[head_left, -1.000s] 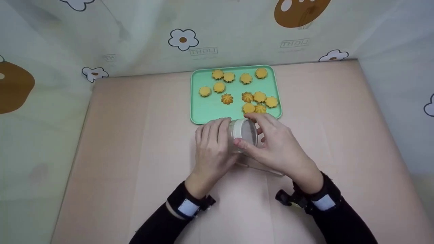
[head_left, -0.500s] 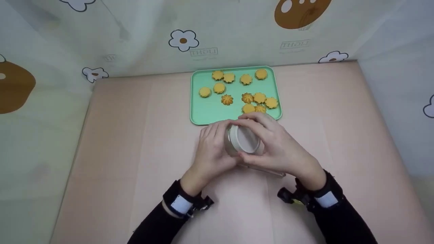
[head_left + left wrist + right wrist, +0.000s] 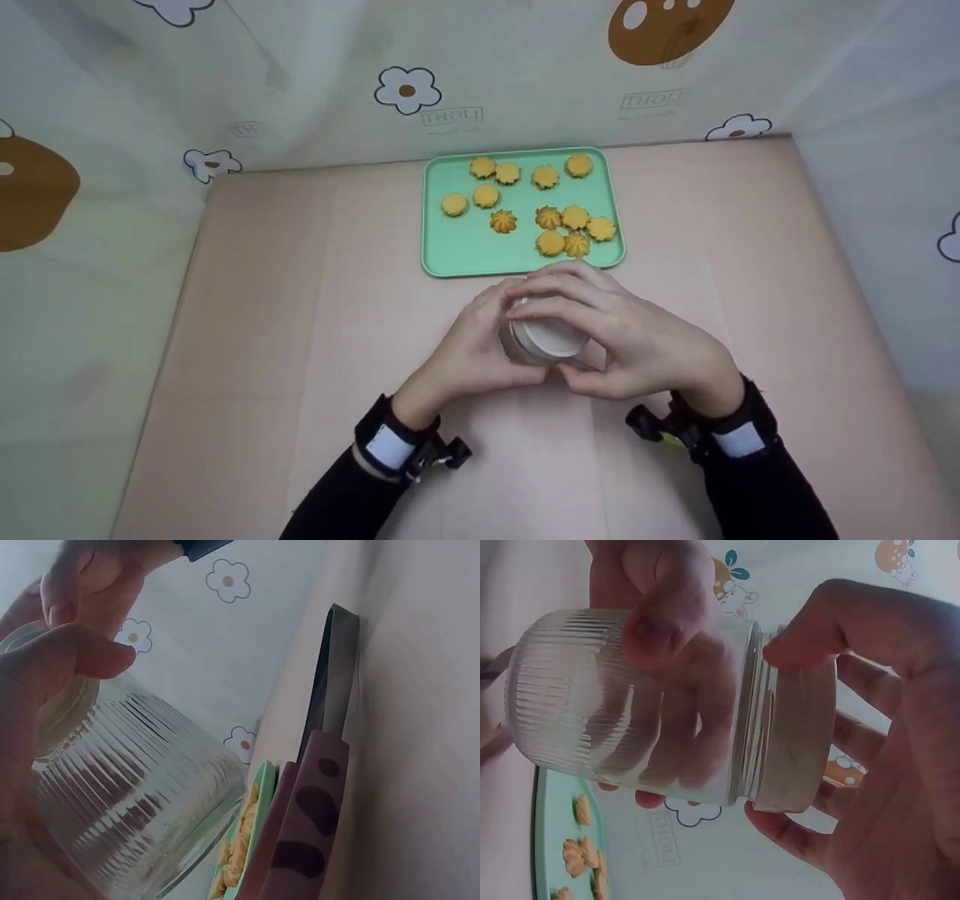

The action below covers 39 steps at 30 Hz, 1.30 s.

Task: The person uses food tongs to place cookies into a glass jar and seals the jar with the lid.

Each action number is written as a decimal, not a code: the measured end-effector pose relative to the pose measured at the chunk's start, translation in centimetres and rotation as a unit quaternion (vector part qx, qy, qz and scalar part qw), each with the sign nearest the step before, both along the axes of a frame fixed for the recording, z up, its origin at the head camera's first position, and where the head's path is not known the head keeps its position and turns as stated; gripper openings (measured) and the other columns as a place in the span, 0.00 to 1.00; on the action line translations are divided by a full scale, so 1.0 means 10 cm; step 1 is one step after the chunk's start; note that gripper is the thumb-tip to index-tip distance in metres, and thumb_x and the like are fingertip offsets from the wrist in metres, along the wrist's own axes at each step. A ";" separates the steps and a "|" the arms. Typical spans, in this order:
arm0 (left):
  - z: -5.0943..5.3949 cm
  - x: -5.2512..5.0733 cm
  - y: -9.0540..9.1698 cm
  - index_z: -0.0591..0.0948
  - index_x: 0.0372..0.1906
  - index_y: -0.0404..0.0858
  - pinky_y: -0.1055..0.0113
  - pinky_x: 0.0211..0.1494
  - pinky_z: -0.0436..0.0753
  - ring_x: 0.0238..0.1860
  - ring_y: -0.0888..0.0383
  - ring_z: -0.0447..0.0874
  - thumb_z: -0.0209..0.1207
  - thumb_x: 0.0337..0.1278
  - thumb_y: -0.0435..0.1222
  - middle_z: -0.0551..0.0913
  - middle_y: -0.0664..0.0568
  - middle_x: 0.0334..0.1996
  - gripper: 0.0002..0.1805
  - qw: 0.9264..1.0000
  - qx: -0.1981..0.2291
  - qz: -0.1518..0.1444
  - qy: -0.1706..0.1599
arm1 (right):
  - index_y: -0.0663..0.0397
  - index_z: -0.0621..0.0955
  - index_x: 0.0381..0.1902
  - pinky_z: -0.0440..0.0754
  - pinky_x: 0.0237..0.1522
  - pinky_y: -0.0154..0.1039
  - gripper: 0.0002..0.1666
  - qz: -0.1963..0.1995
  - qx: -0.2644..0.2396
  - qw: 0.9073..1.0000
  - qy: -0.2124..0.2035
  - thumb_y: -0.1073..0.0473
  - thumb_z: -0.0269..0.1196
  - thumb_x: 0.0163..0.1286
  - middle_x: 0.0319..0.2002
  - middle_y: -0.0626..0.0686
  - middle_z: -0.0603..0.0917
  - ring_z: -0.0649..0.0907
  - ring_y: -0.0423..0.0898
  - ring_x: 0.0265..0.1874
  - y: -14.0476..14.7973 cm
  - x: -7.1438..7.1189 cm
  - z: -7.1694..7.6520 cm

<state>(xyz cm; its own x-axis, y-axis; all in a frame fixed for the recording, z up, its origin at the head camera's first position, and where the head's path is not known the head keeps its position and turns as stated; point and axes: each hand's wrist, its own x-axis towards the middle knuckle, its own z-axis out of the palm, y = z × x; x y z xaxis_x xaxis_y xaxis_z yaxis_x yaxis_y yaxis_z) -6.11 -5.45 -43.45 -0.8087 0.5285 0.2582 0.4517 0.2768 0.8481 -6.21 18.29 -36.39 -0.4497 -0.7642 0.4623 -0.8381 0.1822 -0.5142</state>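
Observation:
Both hands meet over a clear, ribbed glass jar [image 3: 555,690] with a pale lid [image 3: 555,339], held tilted off the table. The left hand [image 3: 472,346] grips the jar's body, thumb on one side and fingers round the other. Curled round the lid's rim are the thumb and fingers of the right hand [image 3: 649,341]. In the right wrist view the lid [image 3: 801,739] sits on the jar's mouth, and no contents show through the glass. Metal tongs with spotted, dark pink handles [image 3: 311,810] lie on the table beside the jar in the left wrist view; the hands hide them from the head view.
A green tray [image 3: 465,259] stands beyond the hands at the back of the table, with several flower-shaped cookies [image 3: 503,220] spread over it. Patterned curtains [image 3: 525,82] hang behind the table and along both sides.
The jar has turned so its lid faces more upward, and it has come slightly nearer the body. The right hand's fingers have shifted further over the lid.

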 end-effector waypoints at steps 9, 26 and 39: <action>-0.04 0.08 0.10 0.76 0.69 0.36 0.50 0.68 0.78 0.65 0.50 0.80 0.87 0.37 0.52 0.84 0.47 0.62 0.53 0.974 -0.113 0.131 0.148 | 0.55 0.77 0.76 0.73 0.74 0.55 0.47 -0.221 -0.011 0.975 -0.026 0.26 0.64 0.76 0.70 0.57 0.78 0.75 0.55 0.72 -0.02 -0.03 -0.11; -0.11 0.16 0.20 0.78 0.67 0.33 0.48 0.67 0.79 0.60 0.46 0.81 0.87 0.38 0.52 0.84 0.44 0.60 0.51 0.923 -0.188 0.213 0.258 | 0.55 0.83 0.63 0.88 0.39 0.52 0.44 -0.347 0.124 0.922 -0.117 0.22 0.55 0.79 0.45 0.54 0.89 0.89 0.53 0.39 -0.05 0.08 -0.08; -0.12 0.14 0.18 0.78 0.67 0.32 0.49 0.65 0.79 0.60 0.45 0.81 0.84 0.43 0.49 0.85 0.43 0.60 0.47 0.923 -0.183 0.213 0.265 | 0.55 0.83 0.62 0.86 0.34 0.45 0.41 -0.329 0.126 0.930 -0.102 0.26 0.66 0.73 0.48 0.53 0.87 0.85 0.46 0.31 -0.10 0.10 -0.13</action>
<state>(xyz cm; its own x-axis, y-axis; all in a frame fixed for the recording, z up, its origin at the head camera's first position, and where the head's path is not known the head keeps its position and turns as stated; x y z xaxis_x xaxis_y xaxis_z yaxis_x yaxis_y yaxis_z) -4.69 -3.63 -44.69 -0.7747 0.3229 0.5436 0.5604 0.7488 0.3538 -5.18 17.28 -37.66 -0.9172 -0.3656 0.1586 -0.3922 0.7575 -0.5220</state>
